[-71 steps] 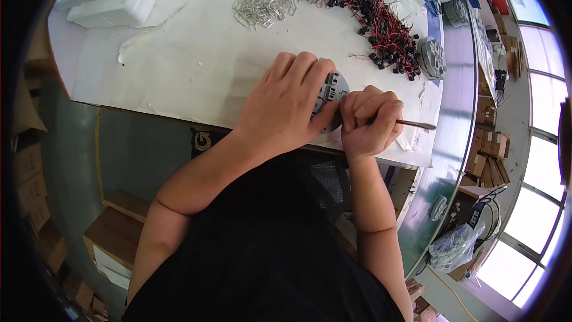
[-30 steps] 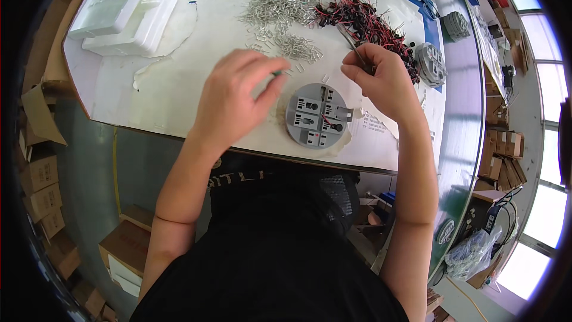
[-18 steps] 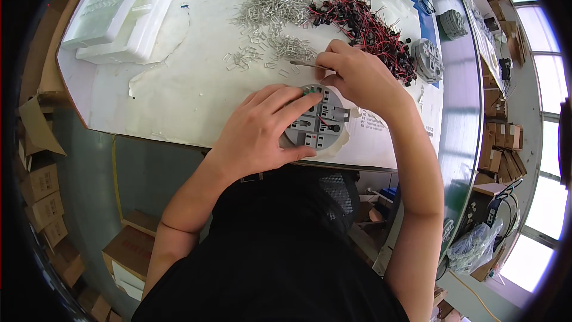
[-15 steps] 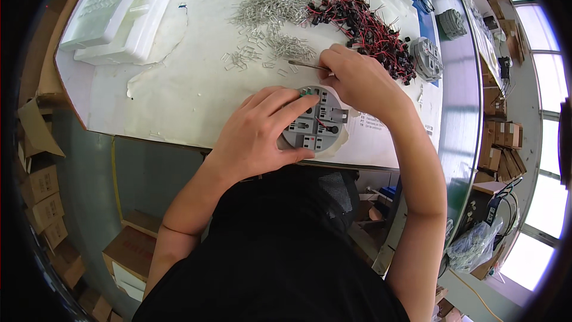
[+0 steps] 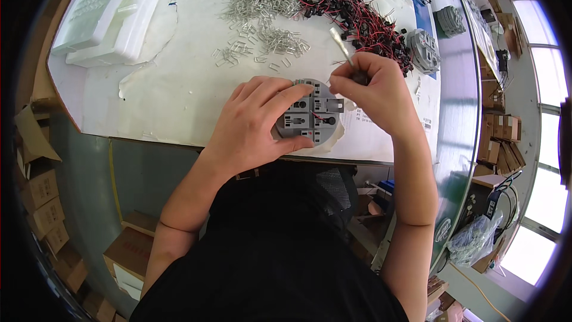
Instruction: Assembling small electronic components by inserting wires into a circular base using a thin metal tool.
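Note:
A round grey plastic base (image 5: 316, 104) with several raised slots lies near the table's front edge. My left hand (image 5: 250, 119) grips it from the left, thumb on the near rim and fingers over the far-left side, hiding that part. A small black part with a red wire (image 5: 329, 120) sits in the base. Just right of and above the base, my right hand (image 5: 372, 86) is closed round a slim metal tool (image 5: 341, 45). Its flat, shiny end points up and away; its exact kind is unclear. Whether the fingertips also pinch something small is hidden.
Farther back lie a pile of U-shaped metal wire clips (image 5: 262, 3) and a heap of black parts with red wires (image 5: 357, 18). Stacked grey round bases (image 5: 424, 52) stand at the right. White foam trays (image 5: 113, 18) occupy the far left.
My right hand has drawn back from the metal clips toward the base and turned, so the tool now points up and away instead of left. My left hand stays on the base.

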Tool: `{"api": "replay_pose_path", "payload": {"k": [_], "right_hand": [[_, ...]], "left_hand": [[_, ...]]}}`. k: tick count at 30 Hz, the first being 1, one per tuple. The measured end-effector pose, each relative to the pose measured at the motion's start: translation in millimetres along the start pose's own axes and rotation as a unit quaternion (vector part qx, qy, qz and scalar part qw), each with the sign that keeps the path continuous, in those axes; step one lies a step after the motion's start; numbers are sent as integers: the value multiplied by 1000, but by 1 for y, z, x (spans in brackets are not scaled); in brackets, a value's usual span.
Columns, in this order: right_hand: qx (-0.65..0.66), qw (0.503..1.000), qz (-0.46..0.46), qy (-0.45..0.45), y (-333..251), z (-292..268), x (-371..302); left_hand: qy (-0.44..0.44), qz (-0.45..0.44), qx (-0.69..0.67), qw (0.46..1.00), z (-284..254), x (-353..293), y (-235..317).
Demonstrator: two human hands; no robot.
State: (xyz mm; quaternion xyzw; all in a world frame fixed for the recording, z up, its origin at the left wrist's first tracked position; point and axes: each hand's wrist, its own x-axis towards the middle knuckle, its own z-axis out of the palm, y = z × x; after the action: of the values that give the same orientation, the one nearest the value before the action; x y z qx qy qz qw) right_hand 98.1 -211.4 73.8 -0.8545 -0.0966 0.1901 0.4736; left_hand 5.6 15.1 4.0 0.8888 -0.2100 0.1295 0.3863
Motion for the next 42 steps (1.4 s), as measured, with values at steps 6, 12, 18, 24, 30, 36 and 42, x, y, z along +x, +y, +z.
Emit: {"api": "replay_pose_path", "payload": {"k": [6,12,18,24,30,36,42], "right_hand": [[-61,995,63,-54,8,2,7],[-60,998,21,-26,21,14,8],[-45,998,-19,46,26,26,2],[-83,996,-16,-16,28,17,3],[-87,994,56,-40,9,7,5],[-53,998,18,-42,21,13,9],[-38,999,6,-31,33,16,12]], "left_hand": [[15,-1,-20,1000,4,-1,-2],[10,-5,-27,1000,2,-1,-3],[11,-5,-27,1000,3,-3,-4],[7,-10,-24,1000,3,-5,-5],[-1,-18,-30,999,2,-4,-4],[0,-15,-37,999,2,-1,-4],[-7,-16,-42,999,0,2,-4]]}}
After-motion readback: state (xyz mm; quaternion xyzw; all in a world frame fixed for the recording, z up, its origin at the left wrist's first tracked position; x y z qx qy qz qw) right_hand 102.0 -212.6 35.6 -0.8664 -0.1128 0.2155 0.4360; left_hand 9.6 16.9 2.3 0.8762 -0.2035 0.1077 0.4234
